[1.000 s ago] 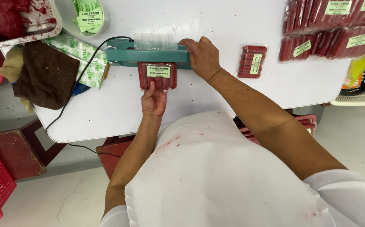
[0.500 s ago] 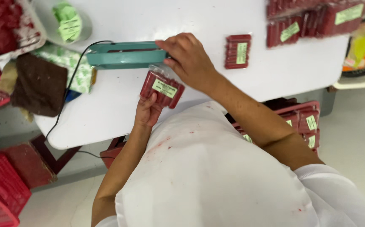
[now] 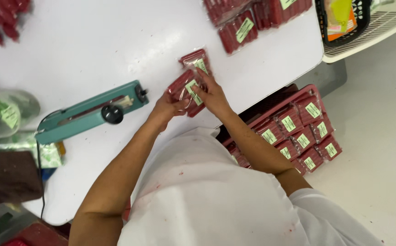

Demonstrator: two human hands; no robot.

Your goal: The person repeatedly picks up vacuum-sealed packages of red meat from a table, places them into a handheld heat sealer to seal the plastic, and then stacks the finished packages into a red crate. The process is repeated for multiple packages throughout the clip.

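Both hands hold a clear sealed packet of red sticks with a green label (image 3: 185, 87) just above the white table (image 3: 93, 41). My left hand (image 3: 168, 107) grips its left end and my right hand (image 3: 211, 93) grips its right side. A second, similar packet (image 3: 197, 59) lies on the table directly behind it. The teal heat sealer (image 3: 88, 114) rests to the left of my hands, its arm down, its black knob facing me.
A pile of finished packets (image 3: 252, 18) lies at the table's far right. A red crate (image 3: 298, 132) holding several labelled packets stands on the floor at the right. A clear bag of green labels (image 3: 6, 111), a brown cloth (image 3: 8, 175) and a white basket (image 3: 366, 27) sit at the edges.
The packet has come away from the sealer and moved right, to beside the other packet. My right hand left the sealer arm and now grips the packet too. The camera swung right.
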